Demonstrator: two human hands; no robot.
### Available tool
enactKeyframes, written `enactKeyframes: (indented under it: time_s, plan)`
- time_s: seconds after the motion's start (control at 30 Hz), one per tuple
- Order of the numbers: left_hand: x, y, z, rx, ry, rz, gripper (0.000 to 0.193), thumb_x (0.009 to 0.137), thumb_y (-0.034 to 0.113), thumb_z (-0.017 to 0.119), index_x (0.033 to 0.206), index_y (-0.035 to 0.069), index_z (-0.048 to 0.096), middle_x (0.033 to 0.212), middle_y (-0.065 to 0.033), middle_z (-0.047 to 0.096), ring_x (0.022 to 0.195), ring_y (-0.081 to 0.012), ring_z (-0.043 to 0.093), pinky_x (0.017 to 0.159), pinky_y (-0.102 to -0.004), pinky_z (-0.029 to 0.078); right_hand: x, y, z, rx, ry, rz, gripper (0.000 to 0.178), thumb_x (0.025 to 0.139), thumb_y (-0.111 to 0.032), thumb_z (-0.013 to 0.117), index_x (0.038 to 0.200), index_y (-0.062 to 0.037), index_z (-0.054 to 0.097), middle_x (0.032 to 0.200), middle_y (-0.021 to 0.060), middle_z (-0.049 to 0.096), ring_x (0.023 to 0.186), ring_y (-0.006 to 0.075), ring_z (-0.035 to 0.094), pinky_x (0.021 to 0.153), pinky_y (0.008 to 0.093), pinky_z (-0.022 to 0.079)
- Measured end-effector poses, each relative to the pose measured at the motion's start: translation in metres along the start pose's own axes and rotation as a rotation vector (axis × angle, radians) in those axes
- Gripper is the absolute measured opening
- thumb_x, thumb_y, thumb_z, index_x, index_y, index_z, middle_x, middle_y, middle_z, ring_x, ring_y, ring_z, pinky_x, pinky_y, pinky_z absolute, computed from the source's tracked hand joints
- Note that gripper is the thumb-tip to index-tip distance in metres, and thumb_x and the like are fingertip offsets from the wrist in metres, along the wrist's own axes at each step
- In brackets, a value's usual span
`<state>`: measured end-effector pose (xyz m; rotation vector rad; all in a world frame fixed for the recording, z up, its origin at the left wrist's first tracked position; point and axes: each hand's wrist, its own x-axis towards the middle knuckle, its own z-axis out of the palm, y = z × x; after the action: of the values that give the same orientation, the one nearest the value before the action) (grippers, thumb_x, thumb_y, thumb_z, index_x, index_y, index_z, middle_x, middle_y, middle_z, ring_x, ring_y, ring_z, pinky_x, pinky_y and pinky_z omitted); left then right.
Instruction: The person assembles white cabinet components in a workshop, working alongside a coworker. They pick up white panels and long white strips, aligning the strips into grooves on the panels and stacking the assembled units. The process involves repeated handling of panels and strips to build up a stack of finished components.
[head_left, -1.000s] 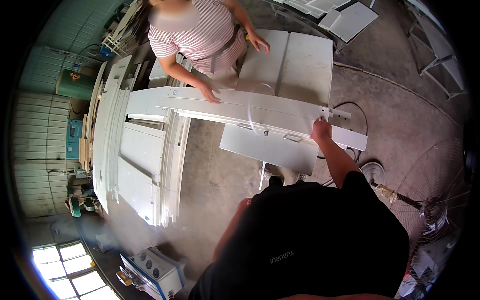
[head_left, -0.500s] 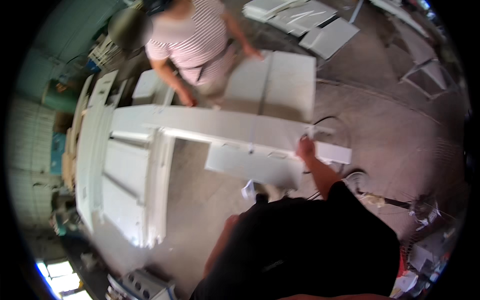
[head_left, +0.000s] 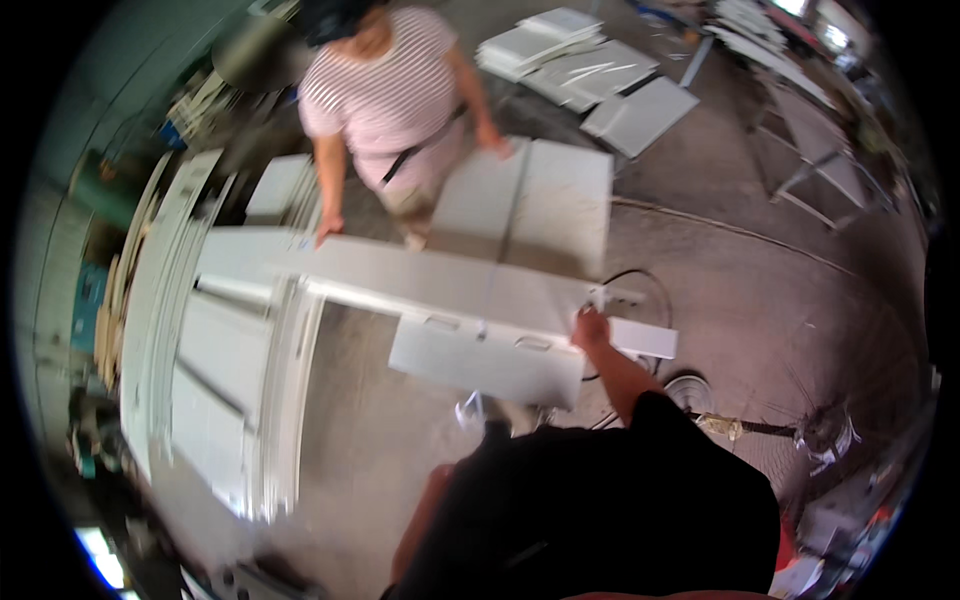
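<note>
So the long panel [head_left: 430, 285] lies crosswise in front of the person, pale and pretty plain, its left part over a stack [head_left: 285, 375] of white boards. The right hand [head_left: 590, 328] is at the panel's right end, fingers curled in on it, but it's too blurry to tell if that's a real grip. The left hand [head_left: 440, 477] is mostly tucked behind the black shirt [head_left: 590, 500], so I can't tell what it's doing. Just under the panel's near side there's a grey sheet [head_left: 475, 365] with a couple of handles.

Across from them a co-worker [head_left: 380, 95] in stripes has one hand at the panel's far edge, the other by a pale tabletop [head_left: 565, 195].

The room's a workshop: bare, stained concrete floor [head_left: 740, 290], greenish wall [head_left: 70, 190] on the left, more sheets [head_left: 560, 60] piled at the back, a fan [head_left: 825, 435] off to the right.
</note>
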<state>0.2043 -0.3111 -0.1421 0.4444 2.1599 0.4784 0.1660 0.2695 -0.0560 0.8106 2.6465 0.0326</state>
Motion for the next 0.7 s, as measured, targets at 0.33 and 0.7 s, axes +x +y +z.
enactKeyframes:
  time_s: [0.33, 0.7]
  plan:
    - [-0.038, -0.003, 0.032, -0.186, 0.09, -0.279, 0.038, 0.085, 0.038, 0.061, 0.113, 0.013, 0.065, 0.106, -0.0141, 0.069, 0.102, -0.0304, 0.066, 0.086, -0.0387, 0.051, -0.02, -0.005, -0.034, 0.012, 0.095, -0.065, 0.08, 0.066, -0.041, 0.08, 0.131, -0.003, 0.051, 0.131, 0.0194, 0.054, 0.108, 0.0274, 0.063, 0.086, 0.0372, 0.055]
    - [-0.074, 0.063, 0.064, -0.538, 0.43, -0.369, 0.036, 0.09, 0.038, 0.052, 0.112, 0.014, 0.068, 0.109, -0.0141, 0.069, 0.104, -0.0326, 0.065, 0.088, -0.0411, 0.05, -0.024, 0.008, -0.049, -0.042, 0.029, -0.157, 0.067, 0.068, -0.052, 0.078, 0.112, -0.0036, 0.062, 0.105, 0.0146, 0.067, 0.092, 0.0294, 0.068, 0.077, 0.0402, 0.056]
